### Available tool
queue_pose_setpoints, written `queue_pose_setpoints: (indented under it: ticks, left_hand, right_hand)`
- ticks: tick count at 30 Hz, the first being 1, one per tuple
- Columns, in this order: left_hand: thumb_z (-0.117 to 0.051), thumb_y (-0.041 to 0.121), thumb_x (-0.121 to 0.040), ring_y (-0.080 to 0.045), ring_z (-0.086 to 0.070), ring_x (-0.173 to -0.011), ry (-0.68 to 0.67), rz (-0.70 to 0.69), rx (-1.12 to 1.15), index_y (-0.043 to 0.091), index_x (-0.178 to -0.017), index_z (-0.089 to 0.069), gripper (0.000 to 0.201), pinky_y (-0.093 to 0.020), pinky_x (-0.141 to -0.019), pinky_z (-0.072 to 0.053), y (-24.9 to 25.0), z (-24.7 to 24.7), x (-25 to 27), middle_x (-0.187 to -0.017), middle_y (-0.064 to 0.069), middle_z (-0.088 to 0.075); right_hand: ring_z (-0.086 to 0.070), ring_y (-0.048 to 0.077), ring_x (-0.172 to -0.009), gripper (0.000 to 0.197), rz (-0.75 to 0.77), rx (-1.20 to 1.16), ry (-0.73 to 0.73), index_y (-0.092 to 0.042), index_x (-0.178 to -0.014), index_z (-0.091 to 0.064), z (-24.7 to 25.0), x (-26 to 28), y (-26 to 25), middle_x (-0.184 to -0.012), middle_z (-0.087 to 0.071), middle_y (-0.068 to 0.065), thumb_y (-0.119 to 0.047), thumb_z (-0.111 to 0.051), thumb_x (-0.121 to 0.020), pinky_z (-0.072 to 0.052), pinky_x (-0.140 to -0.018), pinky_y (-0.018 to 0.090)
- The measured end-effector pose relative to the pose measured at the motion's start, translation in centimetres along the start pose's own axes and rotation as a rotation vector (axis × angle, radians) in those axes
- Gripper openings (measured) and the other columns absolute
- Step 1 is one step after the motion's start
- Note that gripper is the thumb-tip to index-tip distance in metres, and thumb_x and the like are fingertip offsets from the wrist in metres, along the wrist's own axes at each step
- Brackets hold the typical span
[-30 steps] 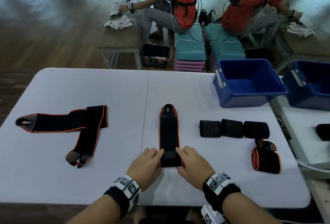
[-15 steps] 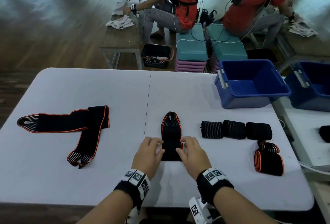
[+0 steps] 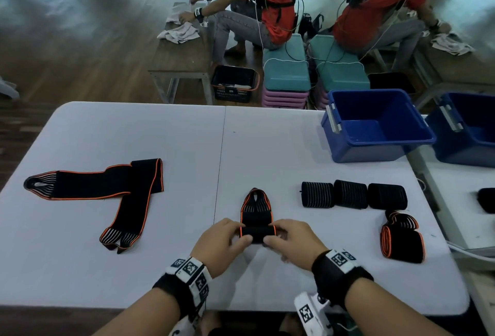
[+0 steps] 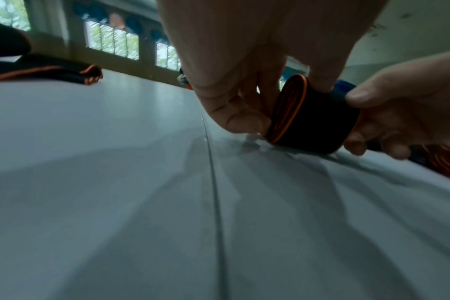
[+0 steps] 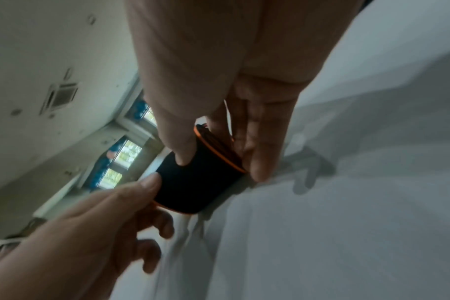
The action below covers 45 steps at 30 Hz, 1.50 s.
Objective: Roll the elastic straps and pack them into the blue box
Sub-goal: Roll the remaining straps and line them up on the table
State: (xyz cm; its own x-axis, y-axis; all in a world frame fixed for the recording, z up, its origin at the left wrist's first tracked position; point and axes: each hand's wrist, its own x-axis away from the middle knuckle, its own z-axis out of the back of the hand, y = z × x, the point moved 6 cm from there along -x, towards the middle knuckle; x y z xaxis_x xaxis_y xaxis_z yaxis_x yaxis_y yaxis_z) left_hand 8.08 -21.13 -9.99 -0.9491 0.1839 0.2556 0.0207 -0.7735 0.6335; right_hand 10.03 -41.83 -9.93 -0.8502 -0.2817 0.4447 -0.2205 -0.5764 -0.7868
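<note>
A black strap with orange edging (image 3: 256, 212) lies at the table's near middle, its near end wound into a thick roll (image 3: 257, 233) (image 4: 314, 119) (image 5: 195, 180). My left hand (image 3: 227, 242) (image 4: 244, 97) pinches the roll's left end, and my right hand (image 3: 289, 240) (image 5: 219, 142) pinches its right end. Only a short striped tail still lies flat. The blue box (image 3: 375, 126) stands at the far right, nothing showing inside it. Three rolled black straps (image 3: 353, 195) sit in a row to the right, and an orange-edged roll (image 3: 401, 239) lies nearer.
Two unrolled orange-edged straps (image 3: 107, 191) lie crossed on the left of the white table (image 3: 134, 268). A second blue bin (image 3: 468, 132) stands off the right edge. Beyond the table, two people in red shirts sit by stacked stools (image 3: 286, 76).
Both hands have rolled the strap away from me; the roll has grown thicker and the flat part much shorter. The hands moved forward with it.
</note>
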Motion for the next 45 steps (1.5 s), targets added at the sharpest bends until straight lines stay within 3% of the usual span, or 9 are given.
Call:
queue_pose_setpoints:
  ticks: [5,9,12,17,22,28,33,36,45]
  left_hand:
    - [-0.056,0.061,-0.089,-0.012,-0.066,-0.084,0.136,0.262,0.129,0.025,-0.098,-0.066,0.039,-0.034,-0.08,-0.054,-0.3,0.3,-1.7,-0.083,0.009,-0.07]
    - [-0.056,0.06,-0.091,-0.016,-0.065,-0.089,0.071,0.338,0.052,0.024,-0.102,-0.061,0.038,-0.033,-0.08,-0.053,-0.6,0.4,-2.7,-0.089,0.006,-0.07]
    - [-0.053,0.07,-0.085,-0.013,-0.064,-0.085,-0.002,0.367,0.068,0.026,-0.093,-0.064,0.046,-0.031,-0.078,-0.051,-1.3,0.8,-2.0,-0.083,0.008,-0.07]
    - [-0.055,0.074,-0.075,-0.02,-0.064,-0.072,-0.136,0.355,0.716,0.011,-0.091,-0.073,0.068,-0.036,-0.069,-0.053,2.0,0.7,-0.7,-0.078,-0.007,-0.07]
    - [-0.048,0.045,-0.103,-0.022,-0.07,-0.095,-0.048,0.159,0.851,0.015,-0.109,-0.068,0.036,-0.038,-0.085,-0.056,9.9,1.1,-1.2,-0.108,-0.011,-0.073]
    - [-0.049,0.048,-0.098,-0.017,-0.052,-0.058,-0.179,0.019,0.936,0.012,-0.104,-0.063,0.038,-0.028,-0.044,-0.04,17.8,-2.5,-3.0,-0.075,-0.002,-0.058]
    - [-0.06,0.045,-0.095,-0.018,-0.058,-0.064,-0.202,0.012,0.656,0.009,-0.083,-0.064,0.038,-0.039,-0.06,-0.049,19.8,-8.6,-6.8,-0.07,0.0,-0.061]
    - [-0.062,0.045,-0.094,-0.015,-0.065,-0.074,-0.163,0.029,0.419,0.018,-0.085,-0.067,0.029,-0.039,-0.074,-0.054,19.9,-12.0,-9.1,-0.077,0.004,-0.069]
    - [-0.049,0.062,-0.094,-0.015,-0.062,-0.076,-0.118,-0.038,-0.04,0.021,-0.092,-0.067,0.045,-0.033,-0.071,-0.054,23.1,-16.5,-10.8,-0.095,0.001,-0.061]
  right_hand:
    - [-0.064,0.021,-0.057,0.045,-0.261,-0.258,0.098,-0.027,-0.112,-0.056,-0.4,-2.1,0.4,-0.078,-0.065,0.006,-0.043,-0.075,-0.074,-0.053,-0.048,0.03]
    - [-0.067,0.011,-0.077,0.034,-0.177,0.066,0.062,-0.028,-0.09,-0.06,-0.5,-3.4,-0.9,-0.087,-0.068,-0.006,-0.051,-0.073,-0.068,-0.057,-0.066,0.031]
    - [-0.064,0.02,-0.071,0.034,-0.14,0.008,0.063,-0.02,-0.084,-0.064,-0.7,-3.0,-1.7,-0.089,-0.067,0.006,-0.046,-0.074,-0.065,-0.051,-0.055,0.033]
    - [-0.06,0.016,-0.071,0.022,-0.093,-0.462,0.124,-0.016,-0.086,-0.064,-0.2,0.1,-3.3,-0.077,-0.064,0.0,-0.03,-0.064,-0.069,-0.048,-0.06,0.033]
    - [-0.07,0.024,-0.088,0.031,-0.009,-0.673,0.349,-0.019,-0.095,-0.071,2.4,3.7,-3.8,-0.092,-0.075,0.005,-0.043,-0.053,-0.088,-0.056,-0.076,0.037]
    - [-0.068,0.01,-0.072,0.049,-0.071,-0.745,0.344,-0.033,-0.112,-0.072,8.0,7.1,-0.3,-0.092,-0.077,-0.002,-0.064,-0.038,-0.097,-0.043,-0.05,0.024]
    - [-0.067,0.008,-0.08,0.039,-0.076,-0.173,0.625,-0.027,-0.085,-0.067,16.2,10.1,5.7,-0.085,-0.07,-0.005,-0.062,-0.052,-0.088,-0.05,-0.073,0.03]
    - [-0.059,0.017,-0.095,0.026,-0.279,0.298,0.736,-0.027,-0.097,-0.065,20.8,12.3,11.1,-0.102,-0.059,-0.006,-0.049,-0.069,-0.085,-0.053,-0.079,0.038]
    - [-0.057,0.017,-0.099,0.034,-0.19,0.374,0.689,-0.022,-0.11,-0.067,23.2,12.8,14.5,-0.108,-0.056,-0.004,-0.038,-0.078,-0.081,-0.053,-0.081,0.034]
